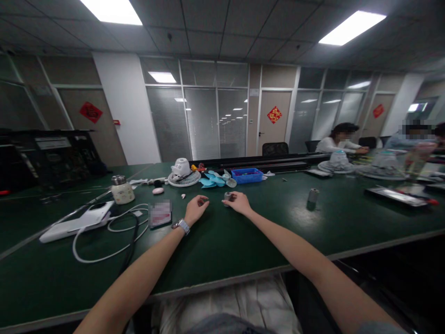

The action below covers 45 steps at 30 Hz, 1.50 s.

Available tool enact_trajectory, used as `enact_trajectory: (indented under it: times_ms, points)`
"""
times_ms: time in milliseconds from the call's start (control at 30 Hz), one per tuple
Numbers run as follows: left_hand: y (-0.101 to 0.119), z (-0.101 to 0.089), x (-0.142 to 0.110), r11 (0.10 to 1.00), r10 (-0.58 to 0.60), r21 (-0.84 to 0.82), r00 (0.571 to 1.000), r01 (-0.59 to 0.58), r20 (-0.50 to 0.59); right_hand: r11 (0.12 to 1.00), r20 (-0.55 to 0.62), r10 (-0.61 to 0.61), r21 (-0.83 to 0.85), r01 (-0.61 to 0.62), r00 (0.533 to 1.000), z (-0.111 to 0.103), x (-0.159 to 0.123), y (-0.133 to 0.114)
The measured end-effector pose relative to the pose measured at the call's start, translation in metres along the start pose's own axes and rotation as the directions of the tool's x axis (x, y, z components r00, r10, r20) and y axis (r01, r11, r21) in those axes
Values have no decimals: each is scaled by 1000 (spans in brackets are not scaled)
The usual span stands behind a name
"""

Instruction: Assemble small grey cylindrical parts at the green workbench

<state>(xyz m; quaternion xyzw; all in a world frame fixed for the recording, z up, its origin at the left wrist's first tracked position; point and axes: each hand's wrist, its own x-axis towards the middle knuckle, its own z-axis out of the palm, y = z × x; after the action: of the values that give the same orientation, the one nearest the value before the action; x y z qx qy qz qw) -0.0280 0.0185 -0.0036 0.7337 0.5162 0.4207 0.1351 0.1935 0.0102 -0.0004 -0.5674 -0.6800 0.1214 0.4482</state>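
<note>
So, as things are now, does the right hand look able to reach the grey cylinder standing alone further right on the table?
Probably yes: I see nothing between the right hand and the lone cylinder, though it holds another grey cylinder and may need to release that first.

Signage, wording illegible throughout: 1 red diamond sign (pixel 274 114) with gold characters, middle door (pixel 274 133); 2 similar red signs (pixel 91 112), outer doors (pixel 104 139); 1 white label (pixel 52 143), black equipment (pixel 60 162).
</note>
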Motion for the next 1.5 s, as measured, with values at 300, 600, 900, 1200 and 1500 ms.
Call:
enact_trajectory:
  times_ms: [300,600,900,1200,1500]
  points:
    - [35,13,-4,991,75,-107,997,-74,4,993,43,-101,-58,104,994,26,-21,-22]
    - [37,18,6,996,5,-90,996,-13,-93,987,96,-135,-78,143,986,27,-22,-25]
    - [-1,9,7,941,-11,335,986,-46,167,993,105,-112,-15,114,988,31,-21,-21]
    - [-12,10,11,956,19,288,994,-51,112,948,-250,137,-248,-201,958,-51,16,40]
    - [-12,11,11,981,-95,171,995,92,12,776,-394,416,-317,-545,820,-107,11,101]
